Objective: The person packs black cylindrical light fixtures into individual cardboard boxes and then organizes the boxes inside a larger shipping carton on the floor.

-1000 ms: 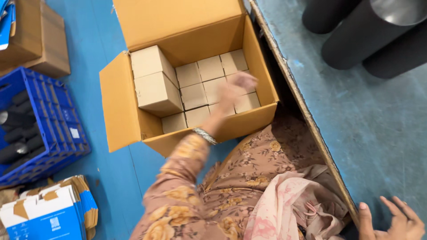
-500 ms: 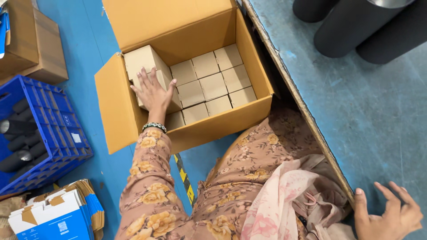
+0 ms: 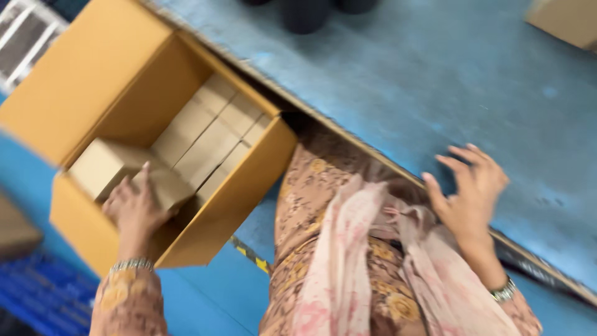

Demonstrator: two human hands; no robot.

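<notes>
A large open cardboard carton stands on the blue floor at my left, filled with rows of small plain cardboard boxes. My left hand reaches into the carton and rests flat on a small box lying atop the others at the carton's near corner; whether it grips the box is unclear in the blur. My right hand is spread, fingers apart, on the edge of the blue worktable, holding nothing.
Dark cylinders stand at the far side of the table. A brown carton corner shows at the top right. A blue plastic crate sits at the lower left, and yellow-black floor tape runs beside the carton.
The view has swung right and closer. My left hand has stayed on the small top box in the carton. My right hand has moved up onto the table edge.
</notes>
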